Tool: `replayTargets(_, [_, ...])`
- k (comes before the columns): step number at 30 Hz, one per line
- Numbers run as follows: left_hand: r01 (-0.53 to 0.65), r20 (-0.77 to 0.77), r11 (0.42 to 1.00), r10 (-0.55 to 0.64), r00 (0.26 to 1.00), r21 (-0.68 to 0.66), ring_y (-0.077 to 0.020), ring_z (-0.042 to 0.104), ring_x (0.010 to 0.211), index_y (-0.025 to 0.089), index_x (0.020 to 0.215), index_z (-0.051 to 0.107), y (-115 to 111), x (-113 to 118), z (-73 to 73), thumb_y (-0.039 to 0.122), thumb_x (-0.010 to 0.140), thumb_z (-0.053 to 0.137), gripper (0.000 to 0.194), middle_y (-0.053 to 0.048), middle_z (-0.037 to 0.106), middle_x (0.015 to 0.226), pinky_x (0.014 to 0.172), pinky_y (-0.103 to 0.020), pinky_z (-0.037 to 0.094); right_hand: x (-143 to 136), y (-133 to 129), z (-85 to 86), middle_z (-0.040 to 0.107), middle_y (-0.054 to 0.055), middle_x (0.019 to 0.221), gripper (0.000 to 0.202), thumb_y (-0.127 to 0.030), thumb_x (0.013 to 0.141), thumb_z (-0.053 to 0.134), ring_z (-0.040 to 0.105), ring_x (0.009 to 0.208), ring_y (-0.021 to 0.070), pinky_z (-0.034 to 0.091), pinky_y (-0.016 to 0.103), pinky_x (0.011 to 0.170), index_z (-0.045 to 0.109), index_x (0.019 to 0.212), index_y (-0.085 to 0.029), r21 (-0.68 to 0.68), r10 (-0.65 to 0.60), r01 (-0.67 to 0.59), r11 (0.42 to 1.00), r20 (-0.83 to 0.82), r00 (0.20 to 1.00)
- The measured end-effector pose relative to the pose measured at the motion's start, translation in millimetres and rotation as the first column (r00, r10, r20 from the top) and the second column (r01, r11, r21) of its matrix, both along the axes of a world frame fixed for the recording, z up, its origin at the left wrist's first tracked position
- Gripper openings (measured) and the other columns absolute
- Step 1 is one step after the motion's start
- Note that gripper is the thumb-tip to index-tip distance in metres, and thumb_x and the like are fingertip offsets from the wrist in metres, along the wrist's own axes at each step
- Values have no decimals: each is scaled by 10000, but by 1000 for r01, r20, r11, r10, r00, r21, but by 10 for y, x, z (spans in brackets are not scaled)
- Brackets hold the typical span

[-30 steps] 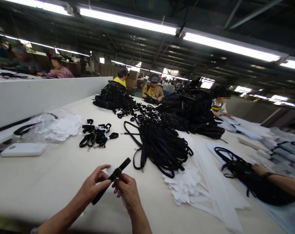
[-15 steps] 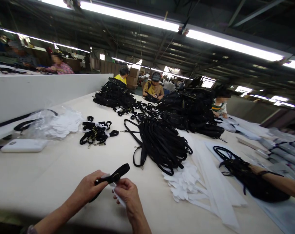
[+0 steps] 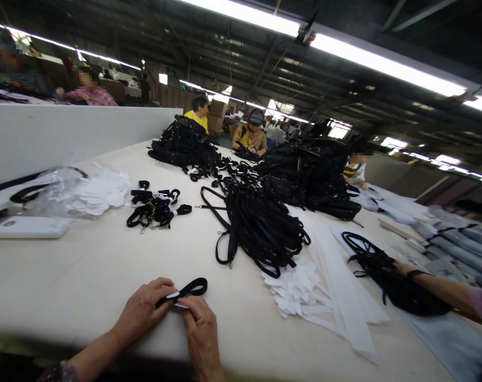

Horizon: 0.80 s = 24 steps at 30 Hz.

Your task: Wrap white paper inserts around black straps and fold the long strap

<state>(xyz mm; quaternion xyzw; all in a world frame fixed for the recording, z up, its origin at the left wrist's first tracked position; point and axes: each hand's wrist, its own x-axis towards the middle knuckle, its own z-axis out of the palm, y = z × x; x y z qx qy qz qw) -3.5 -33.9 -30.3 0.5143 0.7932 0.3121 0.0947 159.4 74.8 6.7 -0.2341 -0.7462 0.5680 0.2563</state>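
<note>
At the table's near side, a coiled black strap (image 3: 196,287) sticks out in a loop between my hands. My left hand (image 3: 147,303) is closed on the strap from the left. From the right, the fingers of my right hand (image 3: 201,321) pinch a white paper strip (image 3: 181,305) against the strap; much of the strip is hidden under the fingers. Beyond my hands lies a small group of wrapped black straps (image 3: 157,206) with white bands and metal clips. A large bundle of loose black straps (image 3: 260,225) is farther right, beside a pile of white paper pieces (image 3: 294,289).
Black bags (image 3: 308,175) are heaped at the back, with another heap (image 3: 183,143) left of them. A white phone-like object (image 3: 29,227) and a plastic bag of white pieces (image 3: 101,191) lie left. At right, a co-worker's hand (image 3: 402,269) rests on a black bag (image 3: 411,292).
My hands have lowered toward the tabletop with the strap. The white strip, hanging loose before, is now pressed around the strap by my right fingers. The view has shifted slightly.
</note>
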Motion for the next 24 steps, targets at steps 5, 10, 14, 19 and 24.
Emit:
replayTargets(5, [-33,72,999,36,997,-39,-224,670,1051,332,1147,701,38,-55,-48,332,921,538,279,-1,748,1129,948,-383,508,-145,-1,38,702,22,1007,233,-195,862,548,664,893,168,540,255,726,757,938,-262,-75,2,-2,997,6,1000])
replayTargets(10, [-94,151,993,104,983,-66,-226,673,1089,324,1309,605,63,-110,-109,334,894,537,421,-12,727,1219,967,-379,518,-345,75,10,684,-8,742,234,-223,838,565,603,615,113,443,187,515,722,1011,-209,-340,23,-10,940,35,999])
replayTargets(14, [-106,178,992,116,977,-69,-221,670,1104,316,1348,567,68,-114,-108,354,895,534,456,-13,716,1241,973,-367,517,-423,149,-28,678,-8,666,203,-231,792,605,563,518,95,391,173,458,710,958,-180,-381,20,16,925,90,996])
replayTargets(19, [-107,138,992,116,984,-70,-237,673,1043,312,1361,570,55,-77,-95,371,908,520,460,-31,726,1178,959,-392,515,-481,206,-20,665,-8,605,168,-232,756,609,555,466,97,371,171,420,718,873,-177,-370,31,47,928,202,979])
replayTargets(24, [-79,91,996,83,992,-45,-248,660,995,319,1389,557,25,-32,-97,328,912,511,480,-40,728,1111,918,-407,516,-531,246,-15,652,-10,570,155,-215,745,595,549,435,101,374,174,392,720,823,-171,-361,37,72,930,287,957])
